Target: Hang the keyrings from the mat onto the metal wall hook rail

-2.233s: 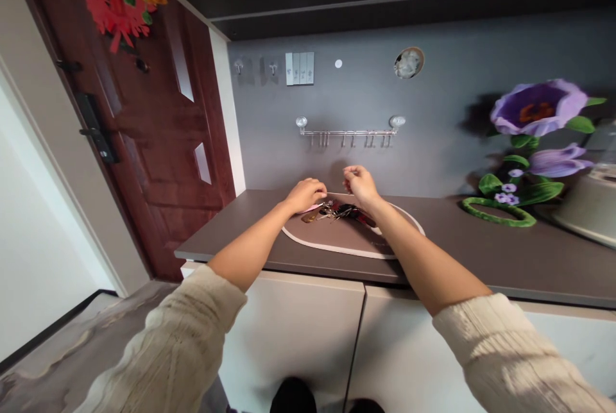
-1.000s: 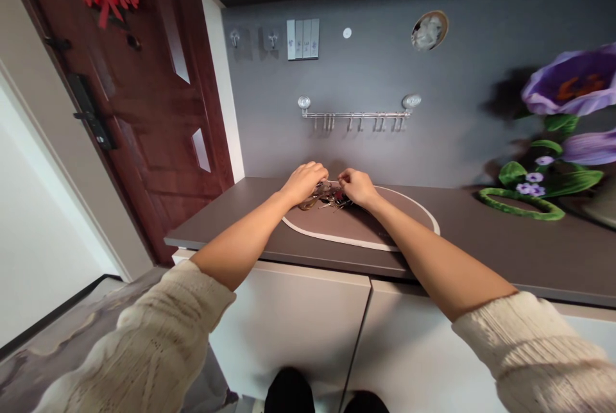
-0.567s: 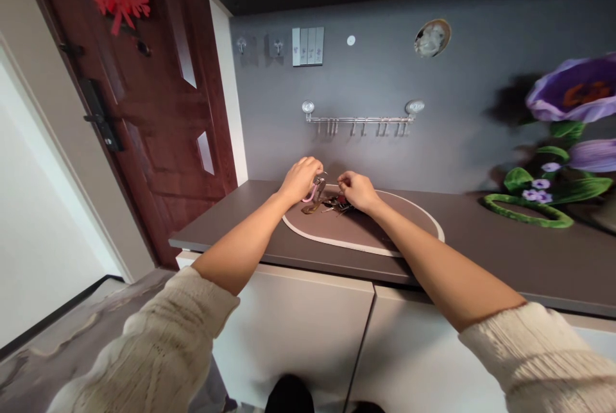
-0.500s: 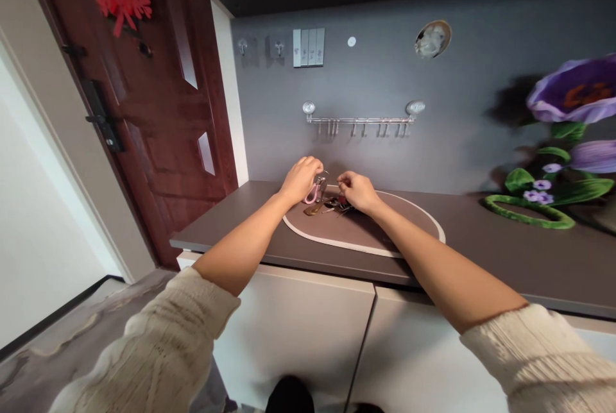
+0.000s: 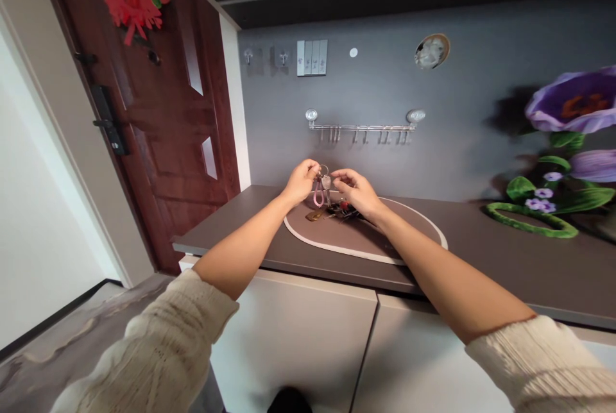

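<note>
Pinched in my left hand (image 5: 302,182) is a key ring (image 5: 324,170), held up above the mat. A silver key (image 5: 326,183) and a pink loop strap (image 5: 318,199) hang from it. My right hand (image 5: 359,191) hovers just right of the hanging key, thumb and fingers apart, with nothing visible in them. Below, a small heap of keys (image 5: 342,209) with a bit of red lies on the brown oval mat (image 5: 356,247). A brass-coloured piece (image 5: 314,215) sits at the heap's left side.
A clear hook rail (image 5: 363,127) runs along the grey wall behind my hands. Switches (image 5: 312,58) and two small hooks (image 5: 283,60) are higher up. Purple artificial flowers (image 5: 570,105) stand at right on the countertop (image 5: 481,259). A dark red door (image 5: 158,143) is at left.
My right hand's fingers have parted, and the hand has moved slightly away from the heap. The key ring, with its key and pink strap, now hangs plainly from my left hand.
</note>
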Demonstrator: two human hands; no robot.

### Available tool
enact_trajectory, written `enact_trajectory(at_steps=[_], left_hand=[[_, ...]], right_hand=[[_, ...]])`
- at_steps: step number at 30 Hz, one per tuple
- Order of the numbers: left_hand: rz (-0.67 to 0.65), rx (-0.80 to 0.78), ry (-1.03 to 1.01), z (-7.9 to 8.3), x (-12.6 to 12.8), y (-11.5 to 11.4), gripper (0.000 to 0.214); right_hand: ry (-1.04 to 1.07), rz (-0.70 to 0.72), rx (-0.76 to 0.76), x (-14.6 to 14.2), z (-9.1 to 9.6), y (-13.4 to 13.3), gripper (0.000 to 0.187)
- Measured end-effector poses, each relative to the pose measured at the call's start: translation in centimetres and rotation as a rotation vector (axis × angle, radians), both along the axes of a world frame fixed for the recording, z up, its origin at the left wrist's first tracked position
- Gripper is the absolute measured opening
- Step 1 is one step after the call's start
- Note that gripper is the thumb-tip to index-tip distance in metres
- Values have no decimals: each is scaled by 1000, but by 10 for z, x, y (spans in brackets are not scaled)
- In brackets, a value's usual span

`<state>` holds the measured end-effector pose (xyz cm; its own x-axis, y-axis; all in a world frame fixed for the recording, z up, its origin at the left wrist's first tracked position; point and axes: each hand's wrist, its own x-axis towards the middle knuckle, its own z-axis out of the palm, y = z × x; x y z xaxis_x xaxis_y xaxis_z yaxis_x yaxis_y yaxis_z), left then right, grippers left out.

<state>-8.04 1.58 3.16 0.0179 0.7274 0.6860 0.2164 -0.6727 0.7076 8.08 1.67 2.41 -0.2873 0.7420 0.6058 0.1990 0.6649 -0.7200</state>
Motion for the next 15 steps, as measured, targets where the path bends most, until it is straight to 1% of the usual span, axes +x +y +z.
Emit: enact_trajectory(at_steps=[2, 4, 8, 11, 15], left_hand=[[-99, -82, -105, -1, 2, 1, 12], [-181, -154, -157, -2, 4, 1, 12], [-303, -241, -202, -4, 7, -2, 14], [-370, -286, -232, -5, 9, -3, 16], [-397, -300, -292, -6, 9, -2, 15]], right_hand=[[46, 66, -34, -2, 3, -4, 27], [86, 127, -63, -3, 5, -9, 27], [139, 161, -103, -5, 9, -16, 23], [170, 176, -124, -5, 9, -16, 22], [196, 170, -135, -6, 8, -16, 25]])
